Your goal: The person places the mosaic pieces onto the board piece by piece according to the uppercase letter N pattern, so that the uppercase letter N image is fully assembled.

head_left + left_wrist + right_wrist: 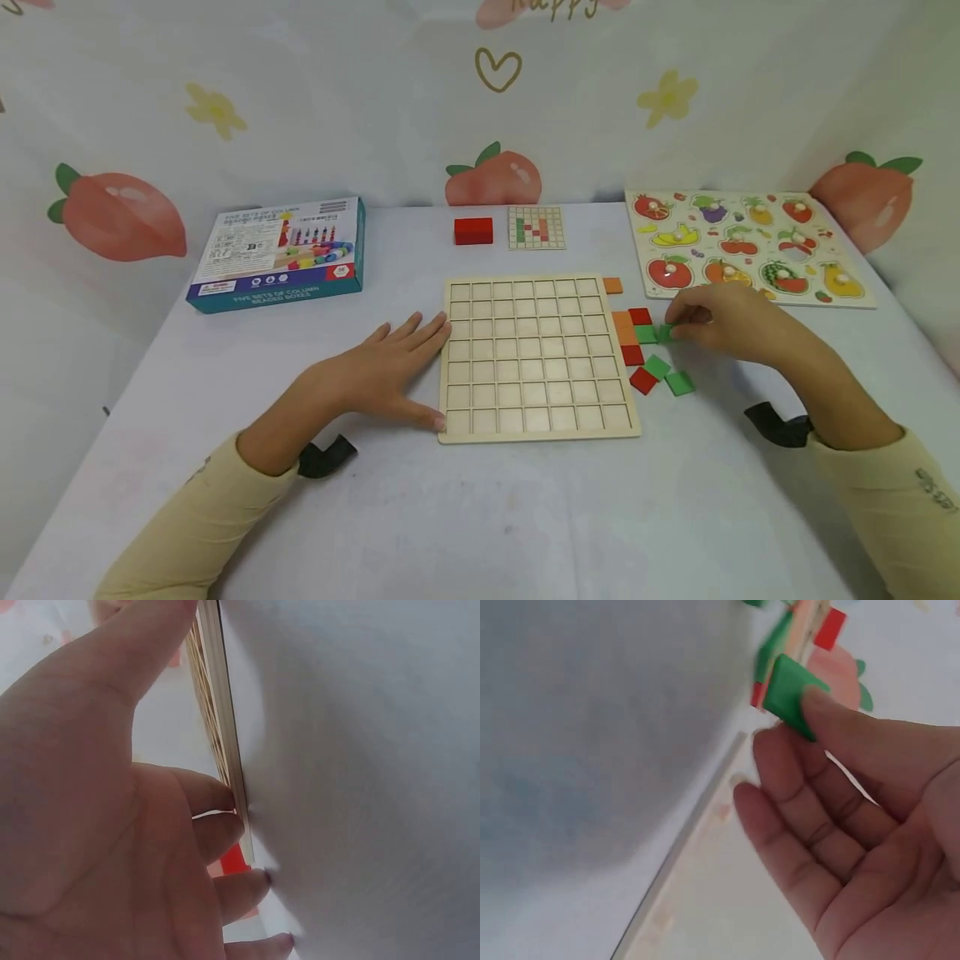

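A square wooden grid board (536, 441) lies flat on the white table, its cells bare. My left hand (390, 371) is spread beside it, with thumb and fingertips touching the board's left edge; the left wrist view shows the fingers (217, 840) along that edge. Between thumb and fingers, my right hand (738, 325) pinches a green square tile (787, 690) just right of the board. Close by, loose tiles lie along the board's right side: orange tiles (624, 328), red tiles (642, 381) and green tiles (680, 383).
Behind the board sit a red block (473, 232) and a small pattern card (536, 228) with a coloured grid. At the back left lies a teal toy box (281, 254). A fruit puzzle board (742, 250) occupies the back right, partly behind the right hand.
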Motion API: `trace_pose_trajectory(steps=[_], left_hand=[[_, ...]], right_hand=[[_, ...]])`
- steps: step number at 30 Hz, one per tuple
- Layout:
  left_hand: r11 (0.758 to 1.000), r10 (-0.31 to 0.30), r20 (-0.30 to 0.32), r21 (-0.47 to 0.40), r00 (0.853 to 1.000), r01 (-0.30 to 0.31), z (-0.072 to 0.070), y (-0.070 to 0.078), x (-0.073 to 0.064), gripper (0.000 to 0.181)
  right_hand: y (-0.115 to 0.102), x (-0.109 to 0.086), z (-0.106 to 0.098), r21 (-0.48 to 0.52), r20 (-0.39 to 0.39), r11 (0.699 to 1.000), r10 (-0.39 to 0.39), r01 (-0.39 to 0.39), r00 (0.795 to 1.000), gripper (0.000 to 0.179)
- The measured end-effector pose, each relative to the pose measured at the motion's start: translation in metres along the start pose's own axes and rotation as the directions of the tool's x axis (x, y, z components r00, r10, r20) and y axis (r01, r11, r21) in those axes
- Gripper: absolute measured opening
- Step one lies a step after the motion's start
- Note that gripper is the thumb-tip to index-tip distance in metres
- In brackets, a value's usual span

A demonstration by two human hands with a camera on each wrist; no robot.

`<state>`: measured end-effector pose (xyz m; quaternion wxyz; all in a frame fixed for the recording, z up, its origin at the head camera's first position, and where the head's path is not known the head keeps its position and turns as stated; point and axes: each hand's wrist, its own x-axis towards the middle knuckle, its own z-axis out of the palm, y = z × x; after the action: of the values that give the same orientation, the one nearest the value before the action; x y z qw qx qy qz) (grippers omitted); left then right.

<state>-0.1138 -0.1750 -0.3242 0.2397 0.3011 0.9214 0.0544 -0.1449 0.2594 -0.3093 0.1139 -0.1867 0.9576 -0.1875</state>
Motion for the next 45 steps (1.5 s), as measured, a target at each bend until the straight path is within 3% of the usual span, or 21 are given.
trace_pose_trajectory(steps=[4,10,25,35,45], left_hand=[[1.0,-0.018,-0.001,0.007,1.0,0.018,0.0,0.002,0.0,0.126],[1.0,-0.029,0.005,0.013,1.0,0.029,0.001,0.002,0.001,0.126],[1.0,-0.019,0.006,0.018,1.0,0.019,0.001,0.001,0.001,0.128],[1.0,-0.019,0.002,0.009,1.0,0.019,0.002,0.001,0.001,0.128],[1.0,-0.018,0.004,-0.001,1.0,0.018,0.003,0.0,0.001,0.129]], right_hand=[[-0.003,0.002,-0.006,0.108,-0.038,0.994,-0.011,0.015,0.999,0.012],[-0.015,0.012,-0.002,0.301,0.022,0.954,-0.007,0.0,1.0,0.013],[-0.062,0.067,0.013,0.455,0.14,0.89,-0.053,-0.016,0.989,0.012],[-0.102,0.099,0.029,0.417,0.138,0.905,-0.154,0.084,0.978,0.006],[-0.144,0.119,0.046,0.259,0.1,0.945,-0.23,0.198,0.968,0.009]])
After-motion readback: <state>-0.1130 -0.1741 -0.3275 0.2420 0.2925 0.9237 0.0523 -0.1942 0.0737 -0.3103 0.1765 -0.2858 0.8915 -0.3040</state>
